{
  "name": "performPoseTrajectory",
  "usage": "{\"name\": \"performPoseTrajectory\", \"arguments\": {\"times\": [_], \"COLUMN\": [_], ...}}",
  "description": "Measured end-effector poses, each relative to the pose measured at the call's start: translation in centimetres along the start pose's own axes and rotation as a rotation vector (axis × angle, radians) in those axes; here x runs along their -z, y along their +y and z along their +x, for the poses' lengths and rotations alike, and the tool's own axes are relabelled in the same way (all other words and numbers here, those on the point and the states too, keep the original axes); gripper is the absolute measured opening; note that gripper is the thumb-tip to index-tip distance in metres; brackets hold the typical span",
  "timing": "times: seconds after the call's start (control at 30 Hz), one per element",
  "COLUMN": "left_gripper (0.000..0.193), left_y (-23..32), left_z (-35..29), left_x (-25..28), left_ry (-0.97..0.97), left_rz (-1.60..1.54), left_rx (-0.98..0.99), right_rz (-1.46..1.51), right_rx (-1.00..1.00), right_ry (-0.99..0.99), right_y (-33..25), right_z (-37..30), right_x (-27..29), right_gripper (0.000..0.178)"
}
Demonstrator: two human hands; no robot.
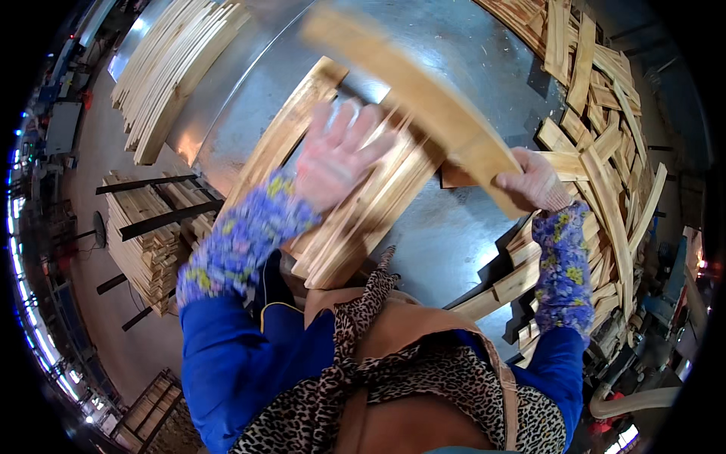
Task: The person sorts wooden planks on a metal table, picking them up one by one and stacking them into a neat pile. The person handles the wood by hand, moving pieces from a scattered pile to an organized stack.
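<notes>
Pale yellow-brown wood: one plank [435, 106], held, at upper centre of the frame. Long axis runs diagonally, from a motion-blurred far end at top centre down to the near end at right of centre; broad face toward the viewer.

Right hand [535, 180], one: closed around the plank's lower right end, thumb laid over the face. Left hand [333, 159], one: at centre left, fingers spread, blurred, above a row of boards [378, 219]; whether it touches them, cannot tell.

Row of boards: set side by side, long axes running from lower left to upper right; exact count unclear. One separate board [276, 140] lies to their left, slanting the same way.

Surface: grey metal table [446, 234], shiny, with bright reflections. Room: workshop with a brownish floor [106, 303] at left and a pale hose [639, 402] at lower right.

Other timber: one neat stack [178, 72] at upper left, many pieces; one loose heap [605, 166] down the right side, pieces crossing at all angles, too many to count; one stack [144, 238] at left, beside at least four dark bars [170, 219].

Clothing: two floral cuffs [242, 238], blue sleeves; one leopard-print garment [295, 412].
</notes>
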State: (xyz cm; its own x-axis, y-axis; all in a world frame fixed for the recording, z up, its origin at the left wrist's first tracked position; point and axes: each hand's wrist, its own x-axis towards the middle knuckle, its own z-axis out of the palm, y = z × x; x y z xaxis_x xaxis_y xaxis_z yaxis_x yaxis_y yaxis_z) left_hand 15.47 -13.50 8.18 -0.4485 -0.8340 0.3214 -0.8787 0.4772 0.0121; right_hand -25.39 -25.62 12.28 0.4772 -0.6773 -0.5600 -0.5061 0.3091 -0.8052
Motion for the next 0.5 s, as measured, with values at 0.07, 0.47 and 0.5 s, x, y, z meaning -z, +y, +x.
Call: {"name": "performPoseTrajectory", "arguments": {"times": [0.07, 0.47, 0.5], "left_gripper": [0.062, 0.117, 0.117], "left_y": [-1.9, -9.3, -9.2], "left_z": [4.0, -11.5, -13.4], "left_x": [1.5, -2.8, -3.2], "left_ry": [-0.065, -0.497, -0.491], "left_rz": [0.05, -0.008, 0.006], "left_rx": [-0.218, 0.992, 0.981], "right_rz": [-0.486, 0.144, 0.202], "right_rx": [0.087, -0.341, -0.439], "right_ry": [-0.115, 1.247, 1.321], "right_y": [-3.9, 13.7, 8.0], "right_z": [0.3, 6.3, 6.3], "right_x": [-1.7, -1.1, -3.4], "right_gripper": [0.054, 0.065, 0.065]}}
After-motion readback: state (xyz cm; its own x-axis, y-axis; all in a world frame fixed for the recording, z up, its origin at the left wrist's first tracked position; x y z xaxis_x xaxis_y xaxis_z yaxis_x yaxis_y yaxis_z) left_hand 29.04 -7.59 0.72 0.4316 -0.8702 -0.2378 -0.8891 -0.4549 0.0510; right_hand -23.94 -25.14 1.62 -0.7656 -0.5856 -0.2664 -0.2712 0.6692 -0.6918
